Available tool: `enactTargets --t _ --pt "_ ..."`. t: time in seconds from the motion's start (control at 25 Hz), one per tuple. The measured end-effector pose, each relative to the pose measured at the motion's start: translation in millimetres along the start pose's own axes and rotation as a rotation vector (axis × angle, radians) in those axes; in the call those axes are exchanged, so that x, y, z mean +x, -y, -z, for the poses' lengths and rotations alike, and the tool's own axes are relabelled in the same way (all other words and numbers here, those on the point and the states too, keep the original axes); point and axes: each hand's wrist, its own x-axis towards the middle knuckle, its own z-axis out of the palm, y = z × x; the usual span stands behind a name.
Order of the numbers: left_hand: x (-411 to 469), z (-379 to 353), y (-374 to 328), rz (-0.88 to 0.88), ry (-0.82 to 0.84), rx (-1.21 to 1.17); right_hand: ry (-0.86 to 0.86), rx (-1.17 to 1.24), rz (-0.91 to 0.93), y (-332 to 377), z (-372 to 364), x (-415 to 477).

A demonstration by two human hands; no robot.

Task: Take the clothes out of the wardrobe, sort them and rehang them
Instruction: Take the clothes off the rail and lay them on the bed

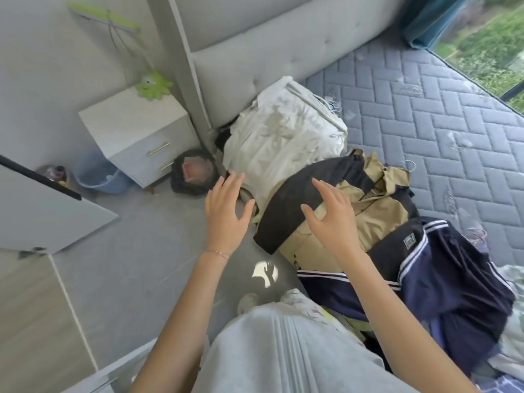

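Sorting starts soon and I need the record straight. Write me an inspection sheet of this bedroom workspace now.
Surface: bare quilted mattress, grey floor beside it.
Job's things: white garment, khaki and black jacket and navy striped garment piled along the mattress edge; wire hanger hooks poke out.
Clutter: black bag and blue bin on the floor by the nightstand.
Hands: left hand open, above the floor; right hand open over the jacket, contact unclear.
Cables: thin cords hang from a green wall fixture.
Surroundings: white nightstand with green plush toy, padded headboard, window showing greenery.
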Motion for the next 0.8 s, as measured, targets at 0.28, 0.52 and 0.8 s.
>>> enactTargets --t 0.28,0.52,0.8 --pt "104.3 3.5 35.3 -0.012 0.043 0.026 0.023 -0.024 -0.001 21.7 -27.5 103.1" --pt "229.0 -11.2 37.9 -0.08 0.096 0.061 0.027 -0.018 -0.071 13.0 -30.6 212.3" --pt "339.7 -31.5 33.9 -0.119 0.097 0.054 -0.012 -0.024 -0.146 4.2 -22.1 312.5"
